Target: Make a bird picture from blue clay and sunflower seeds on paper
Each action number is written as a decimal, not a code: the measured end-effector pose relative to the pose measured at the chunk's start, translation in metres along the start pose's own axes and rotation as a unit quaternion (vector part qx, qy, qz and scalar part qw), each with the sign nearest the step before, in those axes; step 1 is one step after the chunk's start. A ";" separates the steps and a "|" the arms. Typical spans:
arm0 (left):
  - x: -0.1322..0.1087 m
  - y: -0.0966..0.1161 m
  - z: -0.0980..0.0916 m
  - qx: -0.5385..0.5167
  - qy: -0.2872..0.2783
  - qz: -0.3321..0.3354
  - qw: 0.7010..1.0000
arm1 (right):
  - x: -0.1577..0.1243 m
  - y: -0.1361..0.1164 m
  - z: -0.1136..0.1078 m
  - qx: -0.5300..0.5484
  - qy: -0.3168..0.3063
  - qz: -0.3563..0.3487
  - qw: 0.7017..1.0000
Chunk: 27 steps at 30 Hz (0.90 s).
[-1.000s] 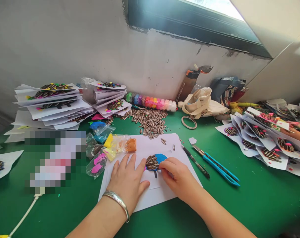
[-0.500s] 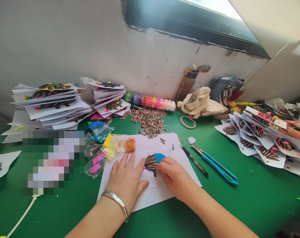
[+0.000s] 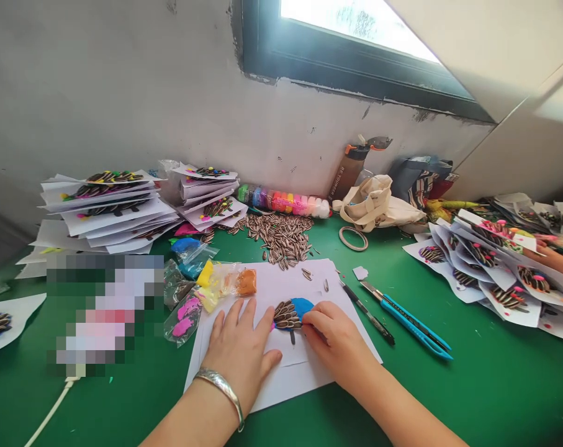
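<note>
On the paper (image 3: 290,380) lay blue clay (image 3: 302,306), part-covered with seeds (image 3: 287,315). The left hand (image 3: 237,347) spread flat beside it; the right hand (image 3: 337,335) bunched at its edge, any grip hidden. The clay looked soft, the seeds light and stiff, best pinched by their sides.

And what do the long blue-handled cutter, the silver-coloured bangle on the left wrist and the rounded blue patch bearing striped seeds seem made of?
Cutter handle: probably slightly glossy plastic, by its even, bright colour; the thin grey blade looks like metal.
Bangle: likely polished metal, given its bright highlights.
Blue patch: perhaps matte clay, judging by its smooth surface, though paint is possible.
</note>
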<state>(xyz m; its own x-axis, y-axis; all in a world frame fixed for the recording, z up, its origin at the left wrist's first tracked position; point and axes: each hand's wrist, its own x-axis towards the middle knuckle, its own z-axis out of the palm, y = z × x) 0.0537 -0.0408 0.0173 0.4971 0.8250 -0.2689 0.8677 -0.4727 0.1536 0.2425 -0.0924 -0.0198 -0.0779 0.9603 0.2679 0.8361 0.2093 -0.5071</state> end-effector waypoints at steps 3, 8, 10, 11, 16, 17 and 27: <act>0.000 0.000 -0.001 0.003 -0.008 0.000 1.000 | 0.000 0.000 0.001 -0.005 -0.002 -0.006 1.000; 0.000 0.000 -0.002 0.009 -0.016 -0.004 1.000 | 0.001 0.002 0.004 0.007 -0.016 0.011 1.000; 0.001 0.000 -0.002 0.010 -0.017 -0.005 1.000 | 0.002 0.002 0.005 0.015 -0.019 0.022 0.999; 0.001 0.000 -0.001 0.010 -0.018 -0.005 1.000 | 0.003 0.002 0.005 0.018 -0.019 0.025 0.999; 0.000 0.001 -0.001 0.003 -0.008 -0.002 1.000 | 0.004 0.001 0.007 0.025 -0.014 0.015 0.999; 0.000 0.001 -0.002 0.001 -0.005 0.000 1.000 | 0.004 0.000 0.007 0.026 -0.014 0.015 0.999; 0.000 -0.001 0.000 -0.009 0.010 0.008 1.000 | 0.020 0.019 -0.015 0.067 0.009 0.073 0.995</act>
<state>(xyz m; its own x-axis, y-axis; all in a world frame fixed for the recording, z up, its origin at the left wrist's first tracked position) 0.0529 -0.0397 0.0171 0.5112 0.8232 -0.2469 0.8591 -0.4809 0.1752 0.2650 -0.0723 -0.0125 0.0504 0.9791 0.1972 0.7581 0.0910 -0.6457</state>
